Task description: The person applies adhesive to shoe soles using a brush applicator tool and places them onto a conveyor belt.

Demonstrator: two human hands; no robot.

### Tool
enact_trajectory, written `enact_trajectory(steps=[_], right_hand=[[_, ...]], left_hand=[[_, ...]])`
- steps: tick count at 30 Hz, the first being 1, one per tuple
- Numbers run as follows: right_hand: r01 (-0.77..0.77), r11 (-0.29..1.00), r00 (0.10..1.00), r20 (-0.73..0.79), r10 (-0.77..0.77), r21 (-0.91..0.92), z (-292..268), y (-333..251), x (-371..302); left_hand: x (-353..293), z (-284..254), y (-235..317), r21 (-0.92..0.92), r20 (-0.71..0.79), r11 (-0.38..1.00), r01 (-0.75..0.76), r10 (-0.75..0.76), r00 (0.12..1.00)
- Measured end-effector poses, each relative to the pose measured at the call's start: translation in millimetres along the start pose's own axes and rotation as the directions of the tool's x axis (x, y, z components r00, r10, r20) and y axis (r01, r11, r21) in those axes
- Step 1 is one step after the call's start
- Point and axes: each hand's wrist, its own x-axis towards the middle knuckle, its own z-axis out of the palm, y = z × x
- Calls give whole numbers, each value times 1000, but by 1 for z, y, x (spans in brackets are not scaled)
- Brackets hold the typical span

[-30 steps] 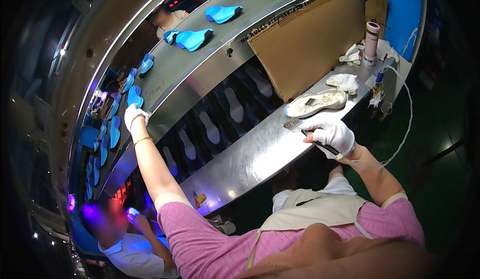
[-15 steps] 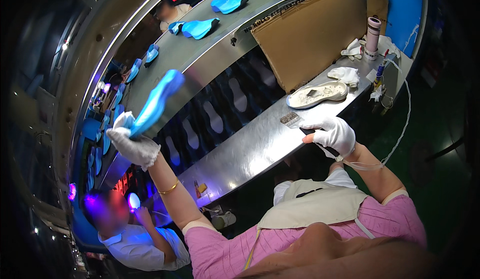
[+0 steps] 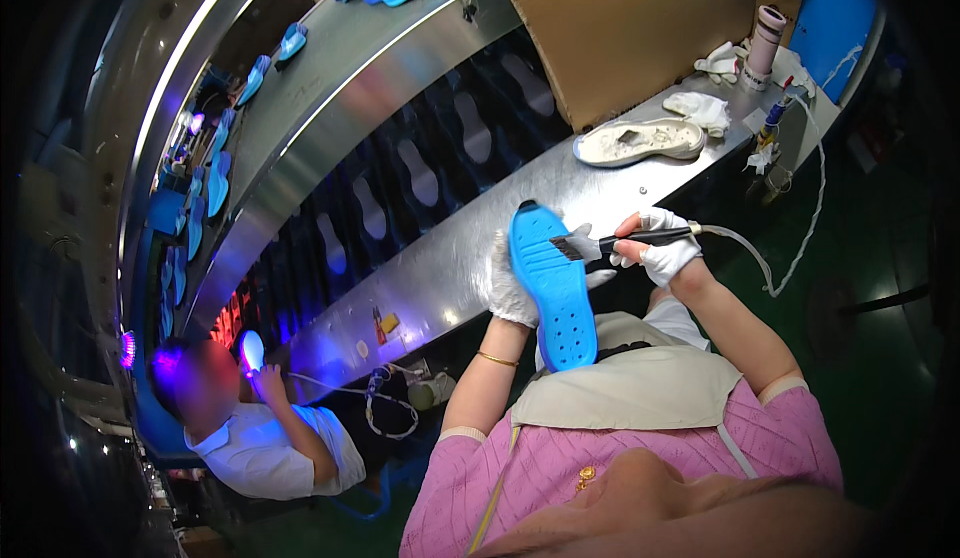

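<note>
A blue shoe sole [image 3: 557, 293] with holes and ridges is held up in front of me. My gloved left hand [image 3: 508, 286] grips it from behind along its left side, most of the fingers hidden. In my right hand [image 3: 664, 246], whose glove leaves some fingertips bare, is a flat brush [image 3: 645, 239] with a black handle. Its dark bristles lie against the ridged part of the sole, or just over it. From the handle's end a clear tube [image 3: 738, 241] runs off to the right.
A metal bench [image 3: 440, 288] holds a white shoe-shaped tray [image 3: 640, 143], white cloths [image 3: 697, 111] and a pink bottle [image 3: 764, 48]. Behind a cardboard sheet [image 3: 640, 33], a curved conveyor [image 3: 350, 43] carries several blue soles. At left a co-worker [image 3: 275, 438] holds a sole.
My left hand has brought the sole from beside the conveyor down in front of me. My right hand has lifted the brush from the bench to the sole.
</note>
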Motion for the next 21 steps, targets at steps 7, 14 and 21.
enact_trajectory(steps=[7, 14, 21], right_hand=[[-153, 982, 988, 45, 149, 109, 11, 35, 28], [-85, 995, 991, -99, 89, 49, -17, 28, 47], [118, 992, 990, -87, -114, 45, -20, 13, 38]], left_hand=[[3, -16, -7, 145, -185, 985, -94, 120, 975], [-2, 3, -19, -103, -94, 989, -103, 94, 991], [-4, 21, -15, -59, -99, 997, -48, 42, 994]])
